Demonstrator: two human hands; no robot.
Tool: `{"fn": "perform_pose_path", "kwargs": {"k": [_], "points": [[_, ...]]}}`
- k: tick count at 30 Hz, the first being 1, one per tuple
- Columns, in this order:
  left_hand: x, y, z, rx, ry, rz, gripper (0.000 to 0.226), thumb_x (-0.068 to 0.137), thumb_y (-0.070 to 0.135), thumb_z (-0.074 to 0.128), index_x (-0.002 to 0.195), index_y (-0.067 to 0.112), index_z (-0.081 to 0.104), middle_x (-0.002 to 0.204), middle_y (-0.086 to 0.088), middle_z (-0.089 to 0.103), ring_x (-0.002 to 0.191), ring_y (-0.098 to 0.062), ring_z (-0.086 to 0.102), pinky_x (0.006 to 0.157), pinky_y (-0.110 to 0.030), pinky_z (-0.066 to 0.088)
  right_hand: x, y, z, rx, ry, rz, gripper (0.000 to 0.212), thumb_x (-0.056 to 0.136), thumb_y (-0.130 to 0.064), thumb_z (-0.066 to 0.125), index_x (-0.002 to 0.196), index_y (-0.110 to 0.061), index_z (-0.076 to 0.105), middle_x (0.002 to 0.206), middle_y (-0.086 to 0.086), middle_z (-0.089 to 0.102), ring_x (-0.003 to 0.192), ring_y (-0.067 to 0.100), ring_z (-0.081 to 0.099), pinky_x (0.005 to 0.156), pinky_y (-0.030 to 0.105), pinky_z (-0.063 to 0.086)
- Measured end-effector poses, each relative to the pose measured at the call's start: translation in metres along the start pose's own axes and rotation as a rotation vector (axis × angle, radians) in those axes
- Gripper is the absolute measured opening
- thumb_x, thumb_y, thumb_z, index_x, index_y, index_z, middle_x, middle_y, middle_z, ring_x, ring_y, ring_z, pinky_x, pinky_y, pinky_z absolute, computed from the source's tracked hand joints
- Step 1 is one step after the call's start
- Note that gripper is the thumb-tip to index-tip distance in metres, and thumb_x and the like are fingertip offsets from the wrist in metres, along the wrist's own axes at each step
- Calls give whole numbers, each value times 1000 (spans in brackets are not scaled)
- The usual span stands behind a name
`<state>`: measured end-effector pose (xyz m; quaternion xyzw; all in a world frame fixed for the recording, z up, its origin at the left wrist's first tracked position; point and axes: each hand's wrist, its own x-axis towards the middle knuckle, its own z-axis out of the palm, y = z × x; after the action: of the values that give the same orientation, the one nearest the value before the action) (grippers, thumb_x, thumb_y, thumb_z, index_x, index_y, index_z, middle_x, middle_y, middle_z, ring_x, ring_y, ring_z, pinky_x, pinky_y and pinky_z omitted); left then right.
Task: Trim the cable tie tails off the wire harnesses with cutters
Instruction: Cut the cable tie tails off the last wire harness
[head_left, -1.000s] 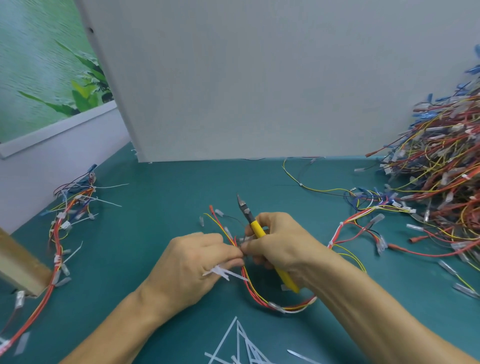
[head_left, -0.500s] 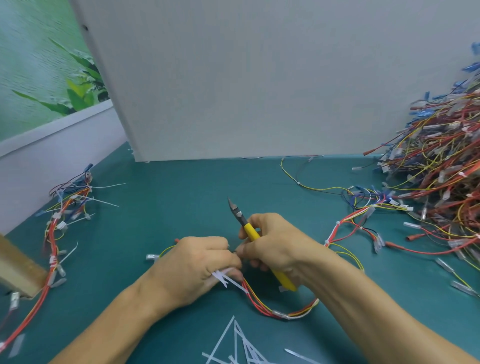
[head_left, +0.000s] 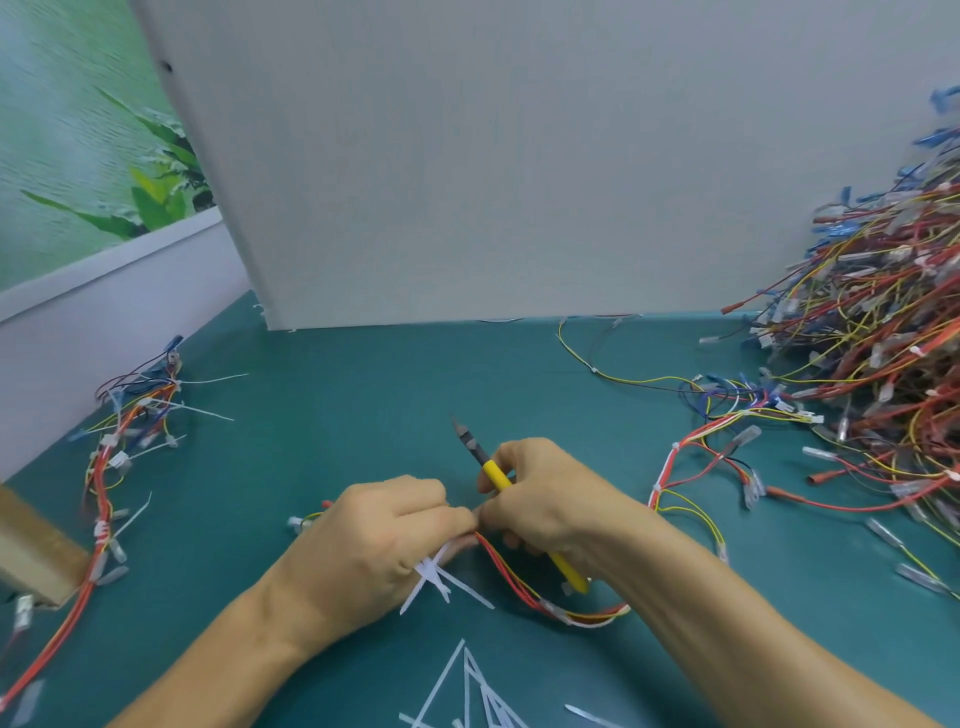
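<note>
A red, yellow and white wire harness loops across the green mat between my hands. My left hand grips it near one end, and several white cable tie tails stick out from under its fingers. My right hand holds the yellow-handled cutters, whose dark jaws point up and left, away from the harness. The right fingertips also pinch the harness right beside my left hand. Whether the jaws are apart is too small to tell.
A big heap of harnesses fills the right side. A smaller bundle with long tie tails lies at the left, next to a wooden block. Loose white tie tails lie near the front edge. A grey panel stands behind.
Both hands drew the harness toward me and to the left. Its far end, which stuck up beyond my left hand, now lies flat at that hand's left. The cutters stayed in my right hand.
</note>
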<state>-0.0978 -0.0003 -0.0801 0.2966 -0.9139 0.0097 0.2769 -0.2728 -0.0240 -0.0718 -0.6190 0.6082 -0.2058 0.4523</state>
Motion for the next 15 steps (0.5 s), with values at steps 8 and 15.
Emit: {"fn": "perform_pose_path", "kwargs": {"k": [8,15], "points": [[0,-10,-4,-185,26,-237,8,85,19,65,82,15,72,70,28,52,61,9,49,60,-3,34,-13,-5,-16,93,-112,-219,16,76,-2,59,83,-16,61,78,9,69,60,14,51,60,28,44],[-4,-17,-2,-219,65,-335,4,80,20,68,79,18,72,67,25,55,61,4,52,59,-5,35,-14,-4,-22,73,-192,-268,13,83,-18,72,87,-13,60,68,-5,64,59,8,55,60,23,46]]}}
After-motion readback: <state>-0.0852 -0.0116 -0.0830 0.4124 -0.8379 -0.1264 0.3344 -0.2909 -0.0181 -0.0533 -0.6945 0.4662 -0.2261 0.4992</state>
